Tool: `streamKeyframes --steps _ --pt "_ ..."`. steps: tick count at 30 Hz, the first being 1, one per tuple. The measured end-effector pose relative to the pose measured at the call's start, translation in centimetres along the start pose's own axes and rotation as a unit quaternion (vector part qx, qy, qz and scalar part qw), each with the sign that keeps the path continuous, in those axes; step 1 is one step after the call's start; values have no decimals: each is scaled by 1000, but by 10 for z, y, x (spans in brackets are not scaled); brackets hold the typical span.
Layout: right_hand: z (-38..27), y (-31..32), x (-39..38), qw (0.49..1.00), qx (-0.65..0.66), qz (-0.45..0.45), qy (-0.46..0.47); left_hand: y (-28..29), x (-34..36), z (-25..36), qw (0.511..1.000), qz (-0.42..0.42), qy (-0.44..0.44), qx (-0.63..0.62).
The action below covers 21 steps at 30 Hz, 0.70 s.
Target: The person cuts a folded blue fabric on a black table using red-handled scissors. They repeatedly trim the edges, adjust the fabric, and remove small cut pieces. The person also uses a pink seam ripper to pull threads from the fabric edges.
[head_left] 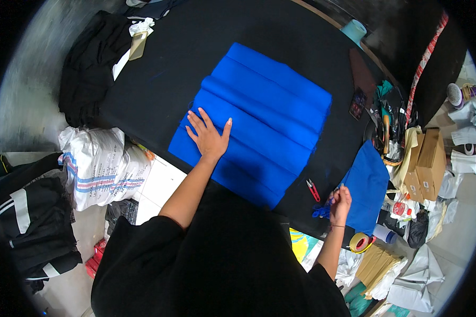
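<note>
A large piece of bright blue fabric [269,111] lies on the black-covered table, with several parallel folds running across it. My left hand [210,140] rests flat on its left part, fingers spread. At the table's near right, my right hand [341,203] is closed, its fingers curled together. Whatever they may hold is hidden. A small tangle of blue threads [321,211] lies right beside that hand. Just left of it are red-handled thread snips [313,190]. A second, smaller blue cloth piece [366,185] lies to the right of my right hand.
A gold phone [138,46] and black cloth [90,68] lie at the far left. Along the right edge are a dark phone [358,103], a basket of tools [388,132] and tape rolls [359,242]. Cardboard boxes [431,164] and a white sack [98,166] stand beside the table.
</note>
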State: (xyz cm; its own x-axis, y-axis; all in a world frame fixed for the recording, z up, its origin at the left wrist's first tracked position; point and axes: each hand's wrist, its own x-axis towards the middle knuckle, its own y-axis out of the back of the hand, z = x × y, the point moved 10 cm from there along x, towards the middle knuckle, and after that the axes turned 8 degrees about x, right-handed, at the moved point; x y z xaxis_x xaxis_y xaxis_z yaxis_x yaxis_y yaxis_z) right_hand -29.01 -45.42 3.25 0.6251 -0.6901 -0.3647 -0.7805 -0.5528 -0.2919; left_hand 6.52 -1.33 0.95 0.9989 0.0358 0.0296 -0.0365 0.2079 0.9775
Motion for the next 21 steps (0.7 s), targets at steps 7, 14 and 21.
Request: streamKeyframes --steps 7,14,21 --pt "-30 42 -8 985 -159 29 55 4 -2 4 1000 20 -9 -15" --pt "-21 -100 -55 657 -709 -178 185 19 -4 1 997 63 -40 -11" --pt "-4 -168 -34 943 -176 -240 148 24 1 4 996 63 -69 -6"
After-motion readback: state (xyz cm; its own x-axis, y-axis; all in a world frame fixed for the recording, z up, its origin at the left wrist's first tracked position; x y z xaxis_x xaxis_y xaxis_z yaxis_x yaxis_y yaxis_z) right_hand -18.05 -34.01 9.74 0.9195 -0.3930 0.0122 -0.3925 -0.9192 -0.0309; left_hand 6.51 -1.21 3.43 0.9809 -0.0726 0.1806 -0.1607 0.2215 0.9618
